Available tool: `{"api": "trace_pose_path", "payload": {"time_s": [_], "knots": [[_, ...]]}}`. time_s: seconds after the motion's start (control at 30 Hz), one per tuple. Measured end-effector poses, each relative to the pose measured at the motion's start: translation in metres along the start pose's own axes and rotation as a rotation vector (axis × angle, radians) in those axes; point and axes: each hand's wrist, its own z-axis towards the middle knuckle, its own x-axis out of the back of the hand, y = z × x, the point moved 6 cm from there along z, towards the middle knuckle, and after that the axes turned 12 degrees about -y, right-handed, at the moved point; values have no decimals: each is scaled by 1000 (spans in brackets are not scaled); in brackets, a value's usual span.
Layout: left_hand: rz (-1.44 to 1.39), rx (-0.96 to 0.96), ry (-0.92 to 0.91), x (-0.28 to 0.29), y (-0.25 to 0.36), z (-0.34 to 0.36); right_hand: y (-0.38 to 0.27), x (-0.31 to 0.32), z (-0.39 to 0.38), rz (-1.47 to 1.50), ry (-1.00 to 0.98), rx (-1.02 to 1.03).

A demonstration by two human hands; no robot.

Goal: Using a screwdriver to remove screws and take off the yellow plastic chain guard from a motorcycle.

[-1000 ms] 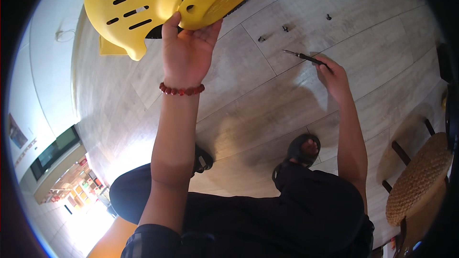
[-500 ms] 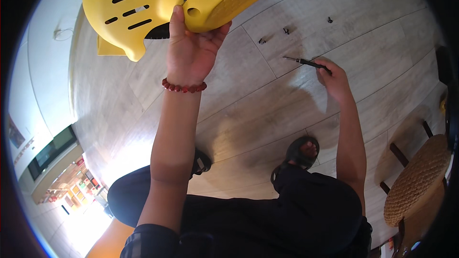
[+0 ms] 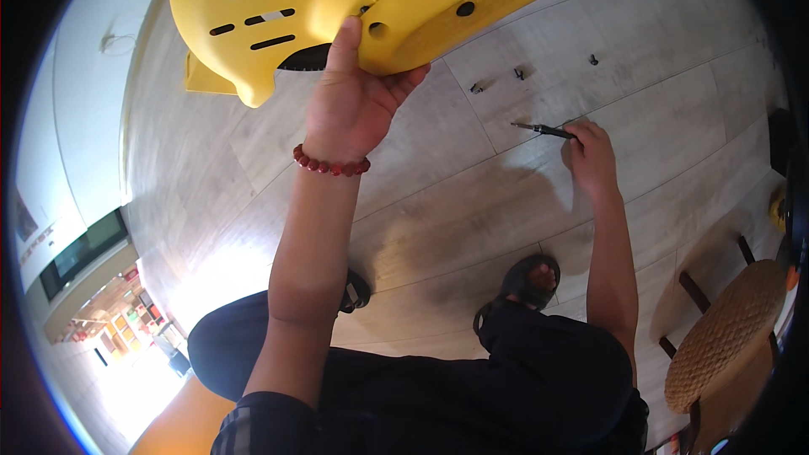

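At the top, a large yellow molded plastic body [image 3: 320, 0] with dark slots and round holes is held up at its lower edge. My left hand [image 3: 358, 97], a red bead bracelet on its wrist, grips that edge with the thumb on the near face and the fingers curled behind. Low over the floor on the right, my right hand [image 3: 592, 154] closes around the black handle of a screwdriver [image 3: 546, 130], its metal tip toward the left. Beyond the tip lie small dark screws: one [image 3: 476, 88], another [image 3: 519, 73] and a third [image 3: 593, 60].
Light wood-look plank floor [image 3: 421, 168] spreads under everything. A woven-seat stool [image 3: 729, 333] stands at the lower right. My sandaled foot [image 3: 535, 278] is below the right hand. A white panel [image 3: 84, 109] runs along the left, with a bright opening beneath.
The yellow plastic body and my left hand sit further right in view, and the screws and screwdriver sit a little lower, as the view shifts. Both grips stay the same.
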Motion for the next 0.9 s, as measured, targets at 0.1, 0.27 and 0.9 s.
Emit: {"api": "trace_pose_path", "payload": {"time_s": [0.1,0.27,0.9], "knots": [[35,14,23,8,3,0,-4,0,2,-68,-28,-17],[123,42,-131,14,8,4,-13,4,3,-212,-16,0],[168,184,-192,17,24,4,-116,41,96,1603,-305,72]]}}
